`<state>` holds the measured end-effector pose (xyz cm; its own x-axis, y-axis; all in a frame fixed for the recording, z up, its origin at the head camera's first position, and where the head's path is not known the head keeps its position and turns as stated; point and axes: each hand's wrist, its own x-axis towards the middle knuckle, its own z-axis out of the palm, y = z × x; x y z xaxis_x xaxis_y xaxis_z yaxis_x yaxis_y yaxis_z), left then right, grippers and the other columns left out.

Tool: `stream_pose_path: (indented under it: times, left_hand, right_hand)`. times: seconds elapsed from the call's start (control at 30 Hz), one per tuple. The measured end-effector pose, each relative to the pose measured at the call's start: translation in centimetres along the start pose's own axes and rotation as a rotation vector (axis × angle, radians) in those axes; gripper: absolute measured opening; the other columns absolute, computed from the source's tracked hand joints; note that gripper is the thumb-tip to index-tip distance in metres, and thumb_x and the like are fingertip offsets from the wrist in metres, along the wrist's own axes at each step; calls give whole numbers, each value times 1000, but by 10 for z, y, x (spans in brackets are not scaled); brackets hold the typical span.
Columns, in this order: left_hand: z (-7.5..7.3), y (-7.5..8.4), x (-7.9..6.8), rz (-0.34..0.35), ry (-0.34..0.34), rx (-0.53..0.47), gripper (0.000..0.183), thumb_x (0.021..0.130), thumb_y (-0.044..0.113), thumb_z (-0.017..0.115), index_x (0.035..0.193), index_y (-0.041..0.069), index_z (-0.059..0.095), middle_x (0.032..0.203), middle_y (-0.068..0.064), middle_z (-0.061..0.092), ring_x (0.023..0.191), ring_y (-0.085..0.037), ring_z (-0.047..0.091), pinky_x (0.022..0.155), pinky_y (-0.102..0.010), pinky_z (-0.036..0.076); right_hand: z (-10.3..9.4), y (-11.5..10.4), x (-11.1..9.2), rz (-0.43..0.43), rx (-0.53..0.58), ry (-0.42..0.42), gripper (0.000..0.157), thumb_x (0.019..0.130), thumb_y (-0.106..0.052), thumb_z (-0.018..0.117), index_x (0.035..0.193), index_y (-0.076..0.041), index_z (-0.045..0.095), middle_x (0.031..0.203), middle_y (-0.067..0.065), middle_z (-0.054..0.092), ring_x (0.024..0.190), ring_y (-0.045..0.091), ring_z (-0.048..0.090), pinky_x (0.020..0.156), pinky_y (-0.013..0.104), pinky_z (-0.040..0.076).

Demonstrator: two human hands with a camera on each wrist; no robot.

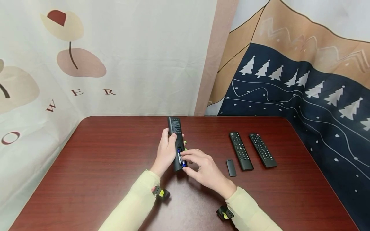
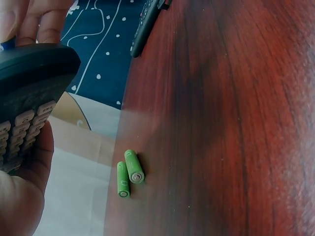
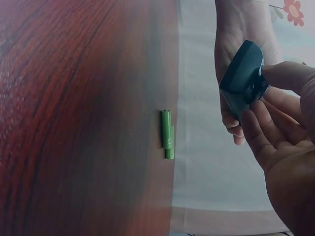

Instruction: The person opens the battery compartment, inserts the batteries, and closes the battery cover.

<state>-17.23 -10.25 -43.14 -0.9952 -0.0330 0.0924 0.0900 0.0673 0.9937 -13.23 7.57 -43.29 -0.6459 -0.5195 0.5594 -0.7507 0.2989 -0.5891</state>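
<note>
My left hand (image 1: pixel 166 151) grips a black remote control (image 1: pixel 174 125), its labelled back turned up and its lower end toward me. The battery compartment is uncovered, and blue batteries (image 1: pixel 183 163) show there. With thumb and fingertips, my right hand (image 1: pixel 204 166) pinches one blue battery at the compartment; its exact seating is hidden by the fingers. In the left wrist view, the remote's keypad (image 2: pixel 22 123) faces downward. Two green batteries (image 2: pixel 134 166) lie side by side on the table beyond the remote, mostly hidden behind it in the head view.
A small black battery cover (image 1: pixel 231 168) lies on the brown table (image 1: pixel 115 179) to the right of my hands. Farther right are two more black remotes, one (image 1: pixel 241 151) beside the other (image 1: pixel 262 150), keys up. Printed curtains (image 1: pixel 150 64) hang behind the table.
</note>
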Motion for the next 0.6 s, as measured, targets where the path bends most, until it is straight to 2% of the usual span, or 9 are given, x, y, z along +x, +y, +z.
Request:
stream_pose_path:
  times: [0.1,0.3,0.6]
  left_hand:
    - [1,1,-1,8,0,2,36,111,19,35,145,8,39,127,-29,64,99,-43,70,81,-36,57]
    - [2,2,-1,15,-7,-4,36,110,18,36,145,7,39,126,-29,64,94,-34,70,80,-35,57]
    - [2,4,-2,11,-20,-13,37,111,19,35,146,6,37,127,-30,63,95,-35,69,79,-34,57]
  right_hand:
    - [-1,-1,0,15,2,-5,27,86,1,80,112,0,75,124,10,69,107,22,68,81,29,61]
    - [-1,0,-2,19,19,14,25,87,3,78,112,0,75,120,10,67,90,19,70,76,25,60]
    - [3,3,-2,22,44,82,26,86,3,80,111,-2,75,114,9,65,86,17,66,68,22,57]
